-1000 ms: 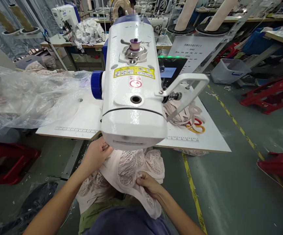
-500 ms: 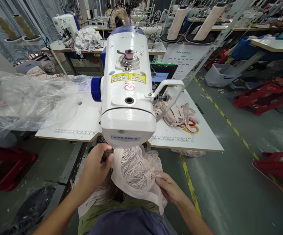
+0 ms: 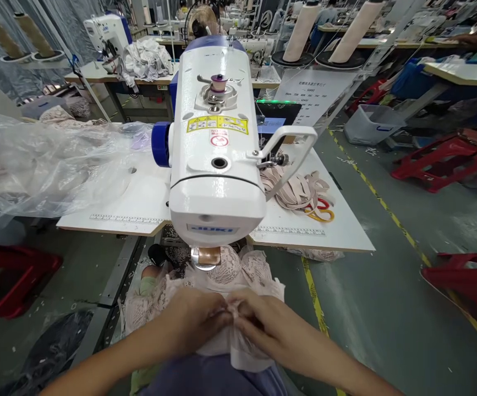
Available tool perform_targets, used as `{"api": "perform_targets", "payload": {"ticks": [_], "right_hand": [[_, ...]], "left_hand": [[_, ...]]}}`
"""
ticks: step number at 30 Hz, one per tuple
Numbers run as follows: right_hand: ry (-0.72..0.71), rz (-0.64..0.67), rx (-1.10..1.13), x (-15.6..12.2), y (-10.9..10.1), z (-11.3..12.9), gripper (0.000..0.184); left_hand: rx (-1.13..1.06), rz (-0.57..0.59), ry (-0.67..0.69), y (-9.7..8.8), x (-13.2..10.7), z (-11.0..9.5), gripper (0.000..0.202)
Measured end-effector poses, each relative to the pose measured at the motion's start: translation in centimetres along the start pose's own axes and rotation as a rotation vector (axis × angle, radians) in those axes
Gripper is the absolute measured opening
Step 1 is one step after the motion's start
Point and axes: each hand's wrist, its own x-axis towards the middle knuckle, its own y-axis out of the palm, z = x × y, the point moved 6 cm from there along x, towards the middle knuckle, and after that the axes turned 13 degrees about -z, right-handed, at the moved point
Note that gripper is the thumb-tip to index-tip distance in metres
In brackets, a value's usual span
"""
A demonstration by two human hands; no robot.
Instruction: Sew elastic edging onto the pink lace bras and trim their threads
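Both of my hands meet low in the middle of the view, over my lap. My left hand (image 3: 195, 322) and my right hand (image 3: 261, 324) are closed, their fingertips pinching the same bunched edge of a pale pink lace garment (image 3: 225, 272). The lace spreads out under the head of a white sewing machine (image 3: 215, 143), whose front end hangs just above and beyond my hands. The needle area is hidden by the machine head.
The machine stands on a white table (image 3: 139, 203). A crumpled clear plastic bag (image 3: 40, 165) lies at its left; pink elastic straps (image 3: 300, 190) and red-and-yellow scissors (image 3: 323, 212) at its right. Red plastic stools (image 3: 440, 159) stand on the grey floor with yellow line (image 3: 387, 212).
My hands have come down from beside the machine head and drawn together toward me, now pinching one spot of the lace. The view has tilted slightly lower.
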Motion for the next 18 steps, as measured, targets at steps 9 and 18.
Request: {"api": "perform_targets", "payload": {"ticks": [9,18], "right_hand": [[0.106,-0.202,0.312,5.1,-0.7,-2.7,0.021],[0.087,-0.287,0.1,9.0,-3.1,-3.7,0.026]], "left_hand": [[-0.006,-0.188,-0.051,-2.9,1.3,1.6,0.03],[0.018,-0.293,-0.308,-6.3,3.4,5.7,0.05]]}}
